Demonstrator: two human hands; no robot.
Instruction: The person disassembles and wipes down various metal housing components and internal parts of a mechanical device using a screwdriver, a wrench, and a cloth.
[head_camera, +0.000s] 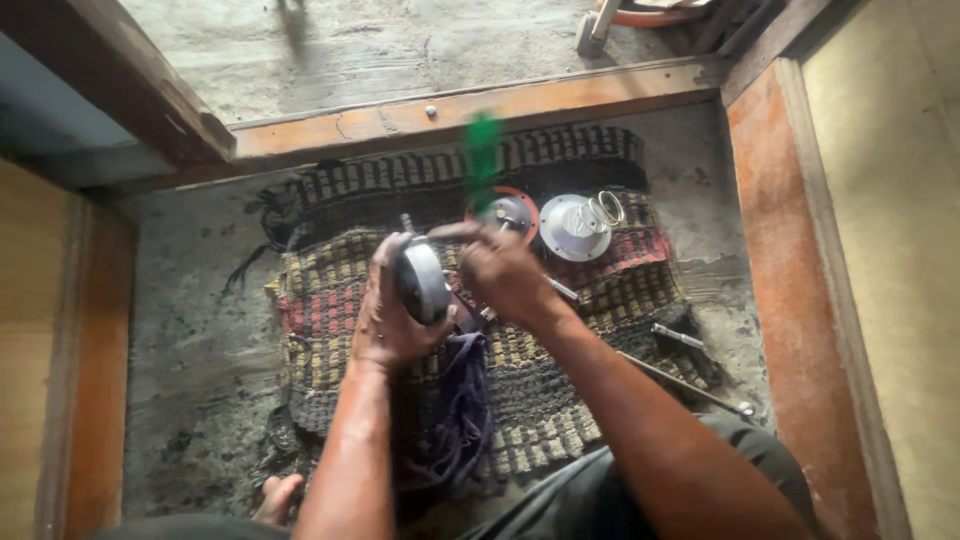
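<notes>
on the bare concrete floor (190, 330) at far left, dark stains and a frayed black fringe; next, a woven mat (560, 400) of yellow, red and black checks spread over the floor. left hand (385, 310), above the mat's left half, fingers closed around a round grey metal part (422, 282), held on edge. purple cloth (465, 400) hanging just below that part, between the two forearms. right hand (500, 268), just beside the metal part, closed on a tool with a green handle (483, 150), blurred, pointing up and away. behind the right hand, a red ring (525, 205) lying on the mat around a small grey piece. right of it, a pale round cover (572, 228) with wire rings (607, 208) at its edge. far right, a thin metal rod (685, 382) and a short bolt (678, 336) on the mat.
</notes>
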